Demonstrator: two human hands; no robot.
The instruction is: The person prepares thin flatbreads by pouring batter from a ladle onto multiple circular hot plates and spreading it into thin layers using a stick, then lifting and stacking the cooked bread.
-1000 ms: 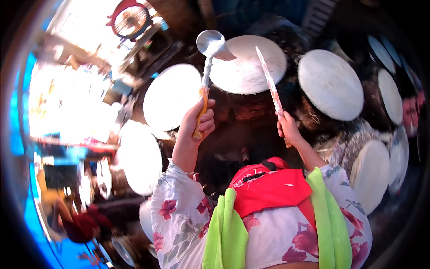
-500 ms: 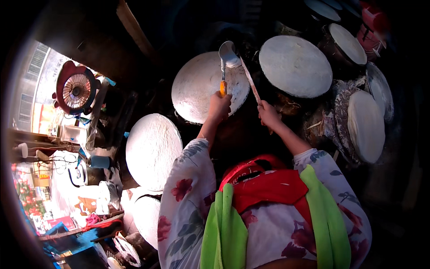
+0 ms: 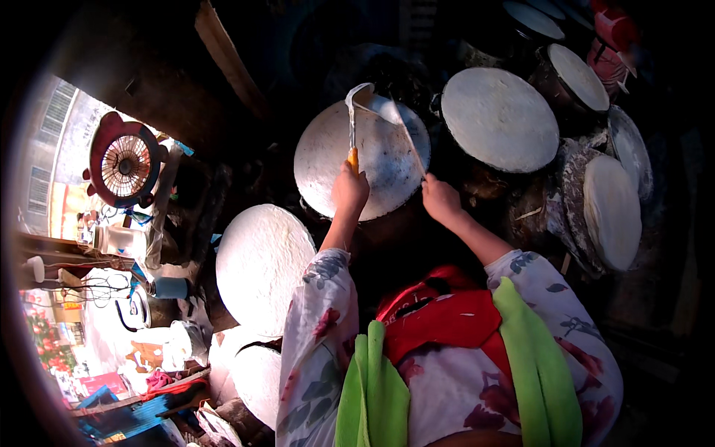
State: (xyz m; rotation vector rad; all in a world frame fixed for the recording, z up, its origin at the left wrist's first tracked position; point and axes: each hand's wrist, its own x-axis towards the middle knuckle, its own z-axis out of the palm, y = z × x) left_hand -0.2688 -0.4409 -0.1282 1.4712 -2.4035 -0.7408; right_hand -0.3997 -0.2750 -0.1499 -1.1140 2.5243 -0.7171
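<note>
My left hand [image 3: 350, 192], closed on the ladle [image 3: 352, 128], now tips it further over the plate [image 3: 322, 165], so white paste [image 3: 382, 109] seems to spill toward the stick [image 3: 409, 138] my right hand [image 3: 441, 200] grips.

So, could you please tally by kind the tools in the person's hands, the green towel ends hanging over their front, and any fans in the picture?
Ladle, in the left hand: 1
Long narrow spatula, in the right hand: 1
Green towel ends, one on each side: 2
Round fan: 1
Total: 5
</note>
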